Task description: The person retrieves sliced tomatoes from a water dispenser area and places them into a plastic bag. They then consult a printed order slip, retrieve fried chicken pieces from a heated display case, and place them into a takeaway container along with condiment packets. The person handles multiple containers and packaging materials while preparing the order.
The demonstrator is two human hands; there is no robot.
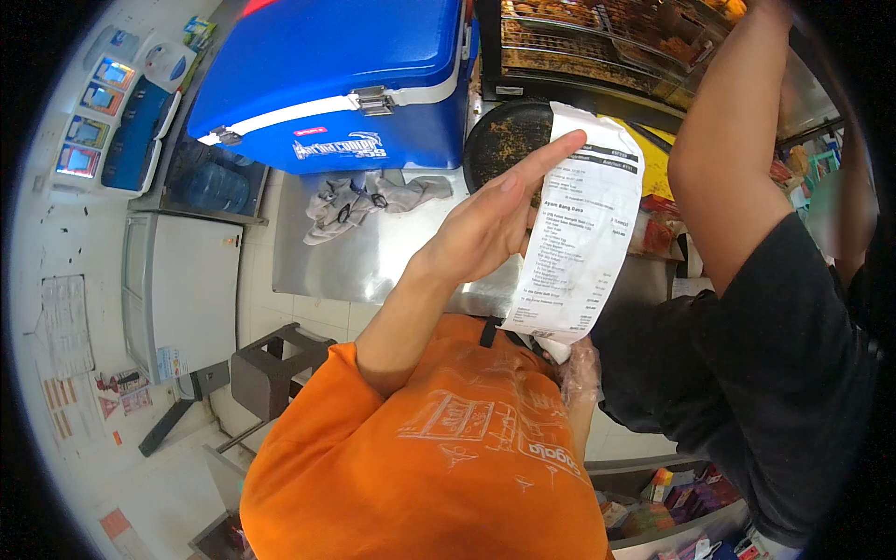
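A long white printed receipt [583, 252] stands up before me, its top edge curled. My left hand [485, 224] is closed on its left edge, with one finger stretched across the front and other fingers passing behind the paper. Close to the receipt's lower end is my right hand [583, 369], in a clear plastic glove. The paper partly hides its fingers, so whether it grips anything cannot be made out. Behind the receipt lies a round black pan [504, 140] with brown crumbs on it.
A blue cooler box [327, 79] and a crumpled grey cloth [373, 198] rest on the metal table [317, 266]. Food sits in a glass display case [597, 47]. At right, a person in a black shirt [775, 364] reaches up toward it. A dark stool [275, 369] stands left.
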